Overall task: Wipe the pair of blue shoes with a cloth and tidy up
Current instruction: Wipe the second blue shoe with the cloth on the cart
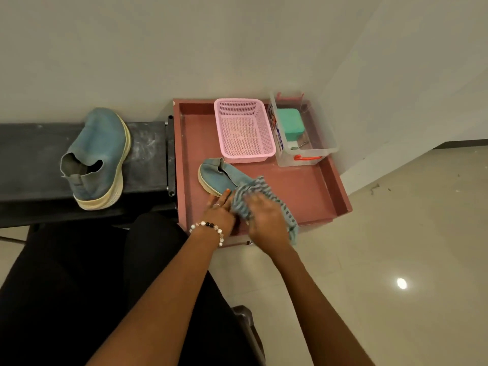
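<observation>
From the head view, the person sits with both arms reaching toward a reddish tray (327, 180) on the floor against the wall. One blue shoe (221, 178) lies in the tray, heel toward ten o'clock, its toe end buried under a striped cloth (253, 191). The left hand (220, 213) steadies the shoe at its near side, fingers fairly straight and pressed along the sole; it looks flat rather than curled round anything. The right hand (264, 215) lies on the cloth and is motion-blurred, so I cannot tell whether it grips the fabric or just presses it down.

The other blue shoe (97, 157) stands well apart at nine o'clock, on a dark bench (31, 159), its sole close to the front edge.

At twelve o'clock in the tray sits a pink basket (244, 128), just beside the shoe's heel, and at one o'clock a clear box (303, 157) holding a green item.

What I'd worry about: a hard stroke toward the wall could shove the shoe's heel into the basket. The loose cloth tail hangs over the tray's near rim and might snag there. With only a flat left hand bracing it, the shoe may skid. A knee bumping the bench could tip the second shoe off.
</observation>
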Tool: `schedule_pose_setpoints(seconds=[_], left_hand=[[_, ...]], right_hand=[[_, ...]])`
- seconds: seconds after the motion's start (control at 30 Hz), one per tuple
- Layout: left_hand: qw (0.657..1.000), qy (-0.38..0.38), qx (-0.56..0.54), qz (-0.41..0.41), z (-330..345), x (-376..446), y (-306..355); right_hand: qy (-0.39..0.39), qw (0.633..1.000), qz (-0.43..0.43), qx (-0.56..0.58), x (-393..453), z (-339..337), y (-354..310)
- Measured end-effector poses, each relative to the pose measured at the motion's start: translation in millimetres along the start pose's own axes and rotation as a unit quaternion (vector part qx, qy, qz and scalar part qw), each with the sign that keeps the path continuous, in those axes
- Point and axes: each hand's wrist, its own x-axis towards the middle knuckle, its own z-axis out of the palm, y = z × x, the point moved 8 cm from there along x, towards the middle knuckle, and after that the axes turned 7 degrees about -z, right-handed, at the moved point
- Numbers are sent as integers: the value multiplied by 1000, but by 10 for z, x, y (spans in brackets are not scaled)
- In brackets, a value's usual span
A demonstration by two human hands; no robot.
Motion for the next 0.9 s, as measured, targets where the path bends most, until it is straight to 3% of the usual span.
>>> schedule_pose_setpoints(seconds=[0.07,0.13,0.27,0.33,0.4,0.47,0.5,0.57,0.67,0.9], left_hand=[[1000,5,14,-13,22,-18,-9],[1000,18,8,-23,26,-20,-29],[1000,-7,-9,-17,64,4,-45],[1000,0,-5,-16,40,29,-41],[1000,17,6,-20,-3,47,-25],[999,36,10,-26,-39,60,-20],[999,41,9,-28,-46,60,-19],[999,37,5,-31,-8,47,-13],[999,4,-20,-28,54,45,-38],[999,-31,-17,-22,73,61,-72]], right_hand=[[-109,987,-40,-109,96,368,116],[-171,969,-4,-178,188,370,291],[-197,946,98,-240,70,115,796],[-167,959,101,-205,-24,33,759],[-66,985,82,-137,-89,-102,547],[34,989,12,-142,-157,-168,311],[18,987,-33,-154,-182,-69,199],[-94,973,-102,-184,-231,286,74],[-196,948,-111,-224,-45,538,171],[-225,943,-110,-218,380,600,332]])
